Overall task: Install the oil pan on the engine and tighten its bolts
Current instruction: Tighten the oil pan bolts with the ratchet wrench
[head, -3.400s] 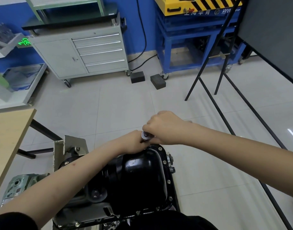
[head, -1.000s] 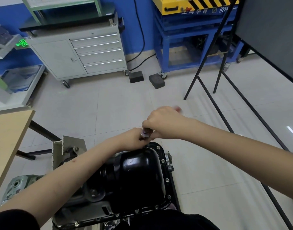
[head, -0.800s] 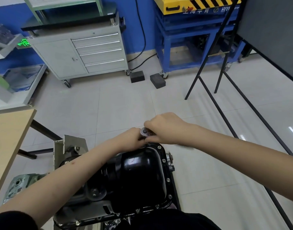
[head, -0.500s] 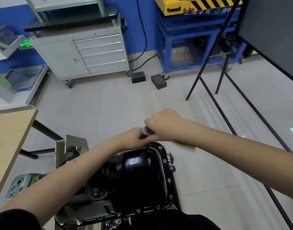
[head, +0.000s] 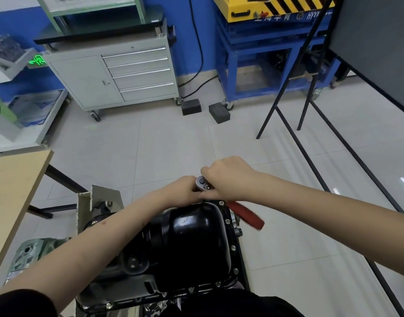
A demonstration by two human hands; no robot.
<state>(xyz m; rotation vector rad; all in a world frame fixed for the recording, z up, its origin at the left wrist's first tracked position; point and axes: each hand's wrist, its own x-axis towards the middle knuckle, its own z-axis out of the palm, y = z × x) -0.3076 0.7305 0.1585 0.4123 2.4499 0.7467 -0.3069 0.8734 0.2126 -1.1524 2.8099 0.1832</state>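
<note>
Head view: right hand (head: 228, 179) grips ratchet (head: 242, 213) over oil pan (head: 196, 243)

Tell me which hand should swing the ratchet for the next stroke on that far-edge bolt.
Right, probably. The right hand already grips the ratchet, whose red handle sticks out on the oil pan's right side. The left hand sits at the ratchet's head, apparently steadying it.

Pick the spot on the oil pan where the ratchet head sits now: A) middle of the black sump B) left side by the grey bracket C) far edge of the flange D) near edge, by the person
C: the ratchet head sits over the far flange edge of the oil pan, with the right hand and left hand around it.
</note>
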